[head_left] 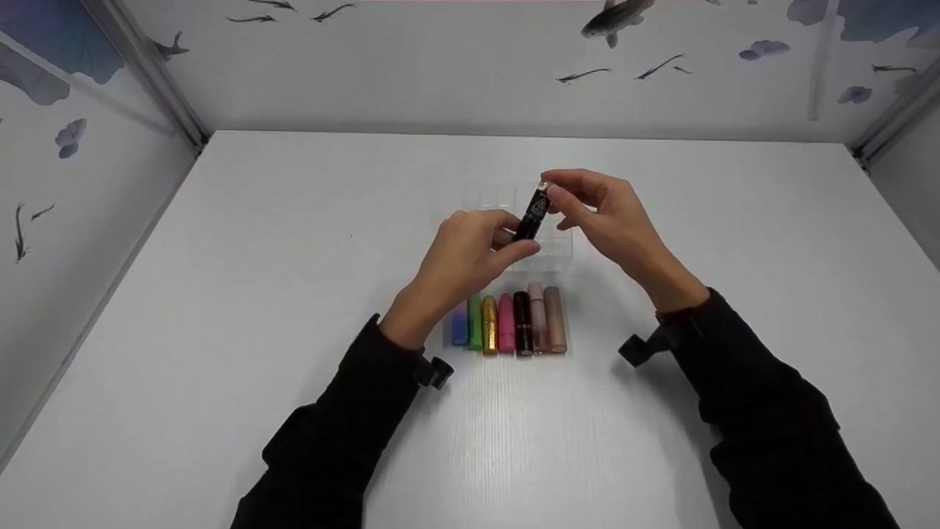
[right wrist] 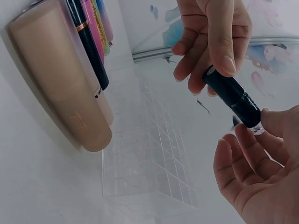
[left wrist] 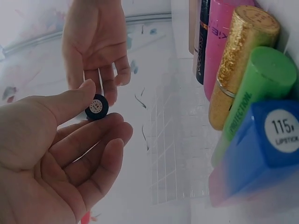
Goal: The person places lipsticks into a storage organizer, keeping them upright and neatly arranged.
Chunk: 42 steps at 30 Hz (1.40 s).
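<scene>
Both hands hold one black lipstick tube point(head_left: 534, 213) above the table, tilted, with its clear end up. My left hand point(head_left: 470, 246) pinches the lower end between thumb and fingers; in the left wrist view a round label shows on the tube's base point(left wrist: 96, 106). My right hand point(head_left: 606, 213) pinches the clear tip point(right wrist: 256, 129) between thumb and forefinger, its other fingers loosely bent. Beneath the hands stands a clear divided organizer point(right wrist: 126, 172), partly hidden by them in the head view.
Nearer me, several cosmetic tubes lie side by side: a blue lipstick point(left wrist: 261, 140), then green point(head_left: 475, 323), gold point(head_left: 490, 327), pink point(head_left: 506, 323), black point(head_left: 523, 327), pale pink point(head_left: 538, 319) and beige point(head_left: 556, 319). Printed panels point(head_left: 440, 73) border the white table point(head_left: 294, 220).
</scene>
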Motion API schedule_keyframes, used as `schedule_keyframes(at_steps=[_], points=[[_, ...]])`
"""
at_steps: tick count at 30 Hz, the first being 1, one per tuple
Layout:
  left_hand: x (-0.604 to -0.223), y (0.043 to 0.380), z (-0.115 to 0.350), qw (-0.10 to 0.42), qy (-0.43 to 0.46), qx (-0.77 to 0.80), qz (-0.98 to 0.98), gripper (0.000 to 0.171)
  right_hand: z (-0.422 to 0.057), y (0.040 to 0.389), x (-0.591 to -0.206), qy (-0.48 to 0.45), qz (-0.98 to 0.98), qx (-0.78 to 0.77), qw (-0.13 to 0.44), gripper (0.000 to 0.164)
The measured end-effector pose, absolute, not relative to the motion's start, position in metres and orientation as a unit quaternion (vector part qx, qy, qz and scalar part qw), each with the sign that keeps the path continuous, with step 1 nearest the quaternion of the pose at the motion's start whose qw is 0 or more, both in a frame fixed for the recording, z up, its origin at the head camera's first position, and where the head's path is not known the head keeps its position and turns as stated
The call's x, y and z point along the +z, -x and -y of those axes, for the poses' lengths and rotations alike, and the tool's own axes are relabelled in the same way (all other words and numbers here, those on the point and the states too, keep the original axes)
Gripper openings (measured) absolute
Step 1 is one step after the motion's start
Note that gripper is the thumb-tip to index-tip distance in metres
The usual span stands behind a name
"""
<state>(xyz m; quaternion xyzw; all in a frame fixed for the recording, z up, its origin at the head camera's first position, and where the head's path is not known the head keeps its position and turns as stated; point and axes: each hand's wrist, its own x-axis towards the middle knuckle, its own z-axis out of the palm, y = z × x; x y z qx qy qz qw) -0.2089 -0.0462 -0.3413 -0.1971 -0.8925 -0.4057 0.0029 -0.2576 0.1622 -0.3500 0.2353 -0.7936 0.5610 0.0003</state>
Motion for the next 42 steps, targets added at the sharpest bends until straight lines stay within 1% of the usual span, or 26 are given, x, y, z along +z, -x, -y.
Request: schedule_keyframes(at_steps=[17, 24, 30, 36, 39, 42], points=[[-0.345, 0.210, 0.042, -0.024, 0.197, -0.387, 0.901, 0.030, -0.162, 0.256, -0.351, -0.243, 0.802, 0.546, -0.004, 0.036], [-0.345, 0.211, 0.042, -0.037, 0.199, -0.386, 0.900, 0.029, -0.152, 0.235, -0.328, -0.249, 0.814, 0.524, -0.006, 0.036], [-0.347, 0.211, 0.042, -0.043, 0.195, -0.389, 0.899, 0.028, -0.152, 0.235, -0.328, -0.252, 0.814, 0.522, -0.003, 0.035], [-0.348, 0.211, 0.042, -0.035, 0.199, -0.382, 0.902, 0.031, -0.153, 0.236, -0.326, -0.243, 0.812, 0.531, 0.004, 0.034], [-0.348, 0.212, 0.045, -0.018, 0.194, -0.354, 0.915, 0.035, -0.156, 0.238, -0.325, -0.243, 0.813, 0.529, 0.029, 0.033], [-0.348, 0.213, 0.050, 0.014, 0.184, -0.313, 0.932, 0.037, -0.162, 0.245, -0.329, -0.242, 0.818, 0.518, 0.062, 0.033]])
